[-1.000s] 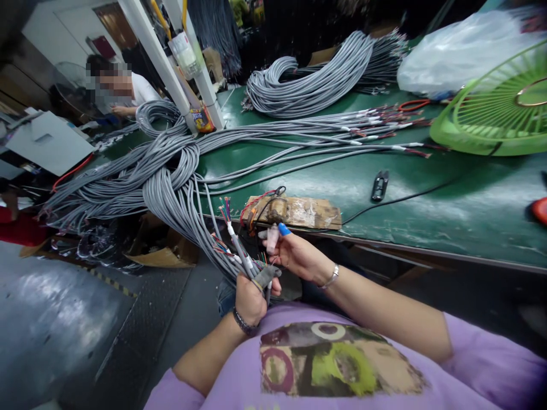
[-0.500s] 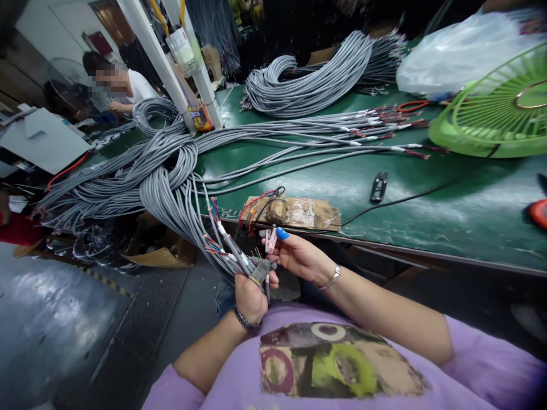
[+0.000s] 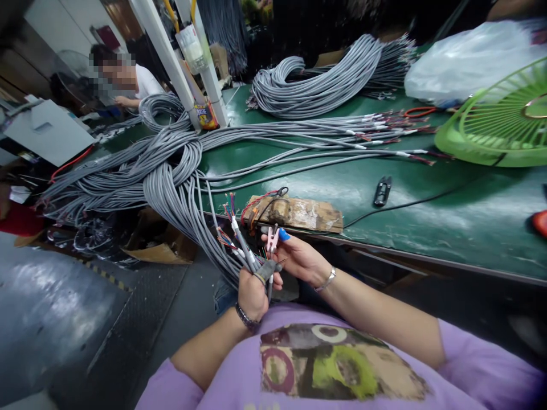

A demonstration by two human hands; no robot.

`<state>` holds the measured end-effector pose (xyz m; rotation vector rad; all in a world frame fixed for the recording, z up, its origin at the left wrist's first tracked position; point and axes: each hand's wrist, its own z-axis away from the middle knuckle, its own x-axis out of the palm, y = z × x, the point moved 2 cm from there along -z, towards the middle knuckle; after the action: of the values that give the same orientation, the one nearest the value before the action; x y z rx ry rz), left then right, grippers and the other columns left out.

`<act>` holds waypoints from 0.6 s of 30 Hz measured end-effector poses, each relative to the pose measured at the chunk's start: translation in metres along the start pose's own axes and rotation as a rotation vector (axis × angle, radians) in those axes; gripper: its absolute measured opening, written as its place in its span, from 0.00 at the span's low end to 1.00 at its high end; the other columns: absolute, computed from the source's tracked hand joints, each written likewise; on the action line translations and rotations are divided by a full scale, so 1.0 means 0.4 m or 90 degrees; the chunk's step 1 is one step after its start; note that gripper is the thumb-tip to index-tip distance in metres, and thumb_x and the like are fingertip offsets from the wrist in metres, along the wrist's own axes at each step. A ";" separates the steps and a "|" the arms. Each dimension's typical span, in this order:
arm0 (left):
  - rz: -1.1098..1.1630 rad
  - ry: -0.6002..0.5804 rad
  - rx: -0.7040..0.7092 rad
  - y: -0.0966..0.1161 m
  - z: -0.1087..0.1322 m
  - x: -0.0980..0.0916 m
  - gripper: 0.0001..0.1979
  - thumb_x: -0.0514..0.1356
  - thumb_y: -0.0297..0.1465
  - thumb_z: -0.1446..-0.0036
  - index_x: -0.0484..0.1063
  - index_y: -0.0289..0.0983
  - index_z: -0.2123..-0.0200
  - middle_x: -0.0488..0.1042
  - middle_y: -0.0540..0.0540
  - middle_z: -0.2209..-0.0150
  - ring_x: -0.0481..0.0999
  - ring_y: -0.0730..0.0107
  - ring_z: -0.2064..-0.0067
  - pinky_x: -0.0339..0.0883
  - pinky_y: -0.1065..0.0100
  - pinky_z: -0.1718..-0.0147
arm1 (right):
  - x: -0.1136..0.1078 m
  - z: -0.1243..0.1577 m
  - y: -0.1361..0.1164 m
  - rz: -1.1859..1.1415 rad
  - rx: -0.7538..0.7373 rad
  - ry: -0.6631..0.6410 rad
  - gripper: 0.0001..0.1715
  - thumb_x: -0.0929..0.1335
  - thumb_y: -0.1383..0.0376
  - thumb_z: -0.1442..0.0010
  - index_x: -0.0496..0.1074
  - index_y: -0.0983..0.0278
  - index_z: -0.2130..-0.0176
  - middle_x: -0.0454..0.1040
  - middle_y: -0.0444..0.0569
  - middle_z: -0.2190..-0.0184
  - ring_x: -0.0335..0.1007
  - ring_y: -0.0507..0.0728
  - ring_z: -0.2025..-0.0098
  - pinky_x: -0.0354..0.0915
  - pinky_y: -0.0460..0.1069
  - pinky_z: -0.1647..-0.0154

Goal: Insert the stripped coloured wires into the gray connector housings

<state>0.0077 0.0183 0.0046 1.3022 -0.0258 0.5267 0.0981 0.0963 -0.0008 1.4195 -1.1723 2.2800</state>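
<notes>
Head view, near to far. Left forearm rises from the lower left, wrist with a dark band, knuckles toward the camera. The left hand [image 3: 252, 293] is clenched around a bunch of grey cables [image 3: 200, 228], below the desk edge and just above the lap; the stripped ends [image 3: 231, 208] with coloured cores fan upward out of the fist. A grey sleeve covers one left finger.

Right forearm crosses from the lower right, bent at the wrist, a silver bracelet at the wrist. The right hand [image 3: 299, 259] lies just beside the left, palm partly up, thumb and forefinger pinching a small pink clip [image 3: 272, 239] held upright, close to the stripped ends; contact between clip and wires cannot be told. A blue cot [image 3: 284, 234] caps one fingertip.

Wooden block [image 3: 299, 212] with red and black leads lies at the near edge of the green desk [image 3: 461, 216], just beyond the hands. Black snips [image 3: 382, 191] rest further in, beside a thin black cord. The held cables run up over the edge into a thick grey mass across the desk. Further back: a coiled cable heap [image 3: 316, 85], a green fan guard [image 3: 499, 122], a clear plastic bag [image 3: 465, 57]. Far left, another person [image 3: 128, 82] sits behind the cables.
</notes>
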 end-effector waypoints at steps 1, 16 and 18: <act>-0.002 -0.002 0.000 0.001 0.001 0.000 0.16 0.64 0.40 0.55 0.70 0.33 0.82 0.68 0.50 0.87 0.64 0.76 0.85 0.60 0.73 0.84 | 0.000 0.000 0.002 -0.002 -0.001 0.002 0.13 0.69 0.57 0.46 0.74 0.63 0.63 0.74 0.46 0.76 0.66 0.52 0.74 0.62 0.46 0.72; -0.065 -0.052 0.019 -0.023 0.013 -0.031 0.19 0.63 0.44 0.54 0.71 0.33 0.83 0.69 0.48 0.85 0.65 0.76 0.84 0.61 0.72 0.82 | -0.019 0.042 0.002 0.208 0.099 -0.047 0.16 0.76 0.62 0.57 0.68 0.67 0.76 0.66 0.39 0.84 0.59 0.45 0.83 0.60 0.42 0.80; -0.074 -0.093 -0.004 -0.023 0.013 -0.028 0.18 0.64 0.43 0.55 0.72 0.33 0.81 0.69 0.49 0.86 0.65 0.76 0.84 0.61 0.72 0.82 | -0.015 0.039 0.007 0.234 0.096 -0.046 0.18 0.76 0.61 0.58 0.67 0.67 0.78 0.65 0.39 0.85 0.57 0.45 0.83 0.55 0.41 0.82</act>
<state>0.0030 0.0080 -0.0058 1.3249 -0.0724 0.3326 0.1099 0.0843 -0.0037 1.4486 -1.4109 2.6301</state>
